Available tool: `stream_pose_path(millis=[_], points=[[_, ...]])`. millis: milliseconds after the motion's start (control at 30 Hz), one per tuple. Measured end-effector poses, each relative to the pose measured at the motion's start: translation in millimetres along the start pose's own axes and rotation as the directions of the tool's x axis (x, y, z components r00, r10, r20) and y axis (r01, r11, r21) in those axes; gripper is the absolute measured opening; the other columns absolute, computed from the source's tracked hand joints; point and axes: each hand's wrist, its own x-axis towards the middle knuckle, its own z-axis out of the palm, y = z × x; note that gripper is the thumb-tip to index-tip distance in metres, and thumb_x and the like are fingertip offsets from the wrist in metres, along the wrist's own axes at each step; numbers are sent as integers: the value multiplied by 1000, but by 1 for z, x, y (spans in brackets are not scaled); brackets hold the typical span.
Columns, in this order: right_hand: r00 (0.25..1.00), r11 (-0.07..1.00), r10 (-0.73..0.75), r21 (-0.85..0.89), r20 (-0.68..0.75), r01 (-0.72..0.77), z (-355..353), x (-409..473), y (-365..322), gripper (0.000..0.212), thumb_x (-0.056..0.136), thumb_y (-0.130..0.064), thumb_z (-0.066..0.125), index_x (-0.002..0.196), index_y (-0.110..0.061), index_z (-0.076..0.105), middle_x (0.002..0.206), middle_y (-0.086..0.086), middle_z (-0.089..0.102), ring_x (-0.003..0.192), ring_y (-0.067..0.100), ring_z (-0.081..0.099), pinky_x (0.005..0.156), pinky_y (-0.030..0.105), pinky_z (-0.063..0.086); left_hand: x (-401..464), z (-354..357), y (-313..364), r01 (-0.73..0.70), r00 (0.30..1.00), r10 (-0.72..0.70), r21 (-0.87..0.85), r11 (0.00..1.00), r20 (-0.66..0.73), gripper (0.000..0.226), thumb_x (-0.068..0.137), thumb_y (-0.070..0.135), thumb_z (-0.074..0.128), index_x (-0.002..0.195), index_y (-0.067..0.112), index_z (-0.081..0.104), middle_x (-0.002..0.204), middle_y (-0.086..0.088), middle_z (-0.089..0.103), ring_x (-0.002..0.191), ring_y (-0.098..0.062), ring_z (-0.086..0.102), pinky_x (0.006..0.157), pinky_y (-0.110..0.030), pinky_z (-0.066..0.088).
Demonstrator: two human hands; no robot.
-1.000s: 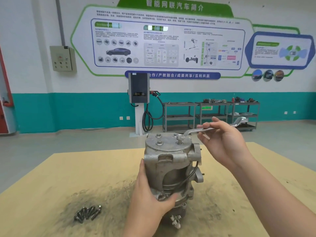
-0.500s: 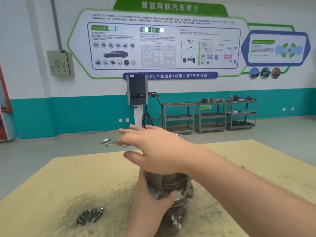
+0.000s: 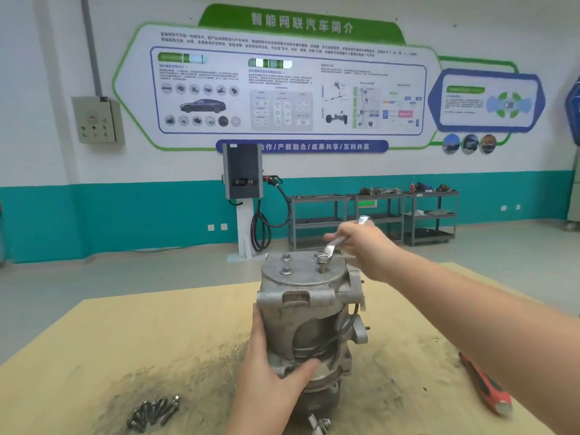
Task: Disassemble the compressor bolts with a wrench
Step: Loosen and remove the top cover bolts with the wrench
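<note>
Gripping wrench [image 3: 333, 243] in right hand [image 3: 364, 243] — ring on raised bolt [image 3: 322, 260], compressor [image 3: 307, 309] upright

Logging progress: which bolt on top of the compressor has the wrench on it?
The near right bolt: the wrench ring sits over its raised head. The two left bolts stand bare.

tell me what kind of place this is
Most likely an automotive training workshop: a wall board showing car diagrams, an EV charging post, metal shelving carts holding parts, and a compressor being unbolted on a worktable.
</note>
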Motion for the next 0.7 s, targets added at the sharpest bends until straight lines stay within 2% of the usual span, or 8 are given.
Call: stream_pose_path(millis=[67,133,167,267,367,500,600,700], points=[[980,813,-29,566,-197,138,-6,-24,15,29,92,7,43,114,-11,46,111,17,68,108,26,65,100,40,48,-1,0,1,5,1000,-5,-16,1000,-7,127,56,39,88,152,53,6,145,17,46,132,-11,48,110,-44,43],[973,623,-116,748,-201,228,-9,-54,22,32,90,14,38,99,-8,59,105,15,72,105,25,68,92,33,53,-2,0,1,5,1000,-5,-17,1000,-11,125,62,30,90,152,53,7,141,18,50,127,-7,52,109,-41,45],[960,625,-214,730,-180,276,-7,-71,23,36,90,14,38,87,-8,67,105,12,73,106,24,68,90,30,55,-3,0,0,2,1000,-2,-6,1000,-11,123,65,26,90,152,52,7,140,18,51,124,-4,53,108,-39,45],[811,760,-568,290,-138,582,3,-113,25,47,90,8,44,67,-19,75,109,-5,73,112,10,64,90,18,50,-2,0,-1,10,1000,-10,-1,1000,-16,121,68,20,89,153,47,9,138,17,54,121,0,55,107,-34,46],[633,610,-733,-172,249,773,17,-127,8,36,86,2,47,85,-18,77,116,-13,70,126,-3,49,105,11,34,0,0,1,15,1000,-16,-14,1000,-24,120,68,12,88,154,44,11,140,16,52,120,1,56,103,-28,48],[618,245,-429,-574,659,781,58,-102,-24,43,97,-11,40,131,-30,57,144,-6,51,144,3,22,117,22,4,2,4,-1,1,998,0,20,1000,-60,120,68,17,88,155,40,8,145,17,43,131,-3,45,101,-19,44],[692,152,-205,-676,693,722,91,-63,-42,41,106,-29,25,145,-26,35,144,6,49,132,24,42,109,39,31,2,5,-3,-10,998,11,5,1000,-69,115,67,17,89,150,48,15,129,28,53,113,9,55,84,-6,45],[799,209,11,-782,602,587,94,-23,-53,36,105,-22,28,134,-7,45,119,15,57,99,25,52,86,40,42,0,2,-4,2,999,-3,-37,999,-32,117,66,17,87,152,49,14,126,22,63,110,4,63,99,-29,51]])
